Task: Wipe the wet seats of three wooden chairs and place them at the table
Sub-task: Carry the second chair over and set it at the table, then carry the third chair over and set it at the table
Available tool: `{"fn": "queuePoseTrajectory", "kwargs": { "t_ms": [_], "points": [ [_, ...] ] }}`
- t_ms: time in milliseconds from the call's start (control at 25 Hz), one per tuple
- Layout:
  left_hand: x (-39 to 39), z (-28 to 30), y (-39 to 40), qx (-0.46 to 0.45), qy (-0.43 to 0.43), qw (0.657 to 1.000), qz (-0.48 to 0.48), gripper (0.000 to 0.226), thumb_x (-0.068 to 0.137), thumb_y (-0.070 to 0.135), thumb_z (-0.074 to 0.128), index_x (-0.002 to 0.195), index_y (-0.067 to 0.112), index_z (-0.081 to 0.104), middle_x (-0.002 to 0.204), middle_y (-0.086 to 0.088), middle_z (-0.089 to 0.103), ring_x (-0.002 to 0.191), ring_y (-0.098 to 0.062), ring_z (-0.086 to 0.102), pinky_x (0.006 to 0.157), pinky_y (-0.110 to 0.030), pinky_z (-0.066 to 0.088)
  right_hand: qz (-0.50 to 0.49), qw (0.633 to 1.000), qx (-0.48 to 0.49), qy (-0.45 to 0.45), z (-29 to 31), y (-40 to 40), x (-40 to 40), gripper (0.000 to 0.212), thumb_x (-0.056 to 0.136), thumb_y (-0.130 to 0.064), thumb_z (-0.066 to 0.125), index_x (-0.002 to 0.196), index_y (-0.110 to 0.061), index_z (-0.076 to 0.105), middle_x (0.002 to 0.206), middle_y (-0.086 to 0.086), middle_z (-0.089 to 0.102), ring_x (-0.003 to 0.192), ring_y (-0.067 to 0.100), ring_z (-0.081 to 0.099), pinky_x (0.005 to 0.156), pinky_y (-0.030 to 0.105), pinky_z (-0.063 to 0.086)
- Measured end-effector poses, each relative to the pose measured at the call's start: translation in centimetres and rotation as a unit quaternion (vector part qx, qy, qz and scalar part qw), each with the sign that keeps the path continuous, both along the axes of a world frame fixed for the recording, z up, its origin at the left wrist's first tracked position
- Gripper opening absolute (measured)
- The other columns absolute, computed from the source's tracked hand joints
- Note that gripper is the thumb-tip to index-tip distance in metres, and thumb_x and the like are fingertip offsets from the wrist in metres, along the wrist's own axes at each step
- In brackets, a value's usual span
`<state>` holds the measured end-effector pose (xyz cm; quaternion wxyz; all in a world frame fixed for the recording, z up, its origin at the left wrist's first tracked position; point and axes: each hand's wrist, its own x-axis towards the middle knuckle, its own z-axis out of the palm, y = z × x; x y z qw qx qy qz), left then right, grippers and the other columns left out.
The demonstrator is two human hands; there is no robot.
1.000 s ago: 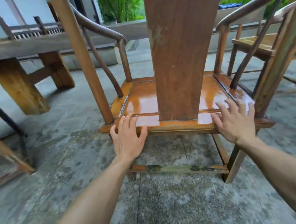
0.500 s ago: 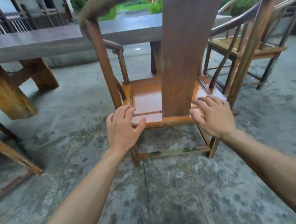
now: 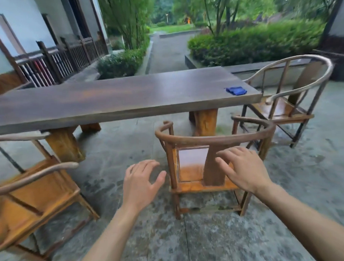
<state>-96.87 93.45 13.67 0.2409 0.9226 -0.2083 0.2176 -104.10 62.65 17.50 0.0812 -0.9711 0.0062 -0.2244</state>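
A stone-paved floor [image 3: 193, 245], grey and blotched dark, fills the lower part of the head view and carries everything else. On it stands a long wooden desk [image 3: 109, 99], a thick dark slab on chunky pale wooden legs, running from the left edge across past the middle. Three wooden chairs with rounded backs are placed about it. The left chair [image 3: 31, 197] sits at the near left, partly cut off by the frame, its orange-brown seat facing the desk. The far chair [image 3: 289, 96] stands at the right end of the desk, its curved rail rising above the top. The middle chair [image 3: 214, 160] stands just in front of the person, near the desk's long near edge but not pushed under it, with its back toward the camera; its seat shows a pale sheen on the far half. Both bare arms reach forward. The left hand [image 3: 140, 184] hovers beside the middle chair's left back post, fingers apart and holding nothing. The right hand [image 3: 245, 170] hangs over the seat's right side, in front of the back splat, fingers spread and empty; whether it touches the wood cannot be told. A small folded blue cloth [image 3: 236, 90] lies on the desk near its right corner.
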Motion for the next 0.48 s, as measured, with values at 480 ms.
{"fn": "queuePoseTrajectory", "kwargs": {
  "t_ms": [480],
  "points": [
    [-2.9, 10.7, 10.2, 0.027, -0.081, 0.995, 0.042, 0.05, 0.093, 0.062, 0.04, 0.114, 0.027, 0.068, 0.119, 0.01, 0.068, 0.116, -0.011, 0.059, 0.108, -0.04, 0.034, 0.078, 0.993, 0.015, -0.088, 9.5, 10.5, 0.2, 0.046, 0.097, -0.056, 0.036, 0.116, -0.031, 0.069, 0.118, -0.009, 0.07, 0.12, 0.02, 0.058, 0.099, 0.041, 0.042]
  ]
}}
